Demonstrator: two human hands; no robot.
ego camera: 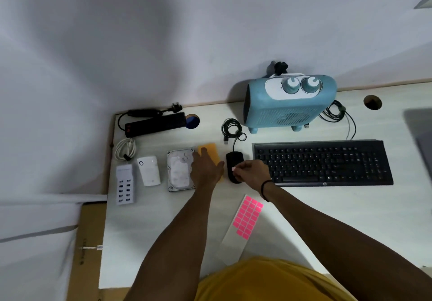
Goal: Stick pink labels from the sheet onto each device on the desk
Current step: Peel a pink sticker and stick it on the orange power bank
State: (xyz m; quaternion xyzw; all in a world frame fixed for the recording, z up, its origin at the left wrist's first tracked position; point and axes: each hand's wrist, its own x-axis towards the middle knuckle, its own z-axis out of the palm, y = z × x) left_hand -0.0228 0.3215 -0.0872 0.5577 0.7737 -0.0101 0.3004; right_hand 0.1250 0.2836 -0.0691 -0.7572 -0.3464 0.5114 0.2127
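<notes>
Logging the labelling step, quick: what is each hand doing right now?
Left hand: open, flat on the orange pouch.
Right hand: pinching a pink label over the mouse.

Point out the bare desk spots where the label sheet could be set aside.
Free: near edge left of the label sheet, below the USB hub; right side below the keyboard. Crowded: hard drive, mouse, both hands.

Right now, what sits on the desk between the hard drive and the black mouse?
In the head view, an orange card lies between the hard drive and the mouse, mostly covered by the left hand resting flat on it.
</notes>
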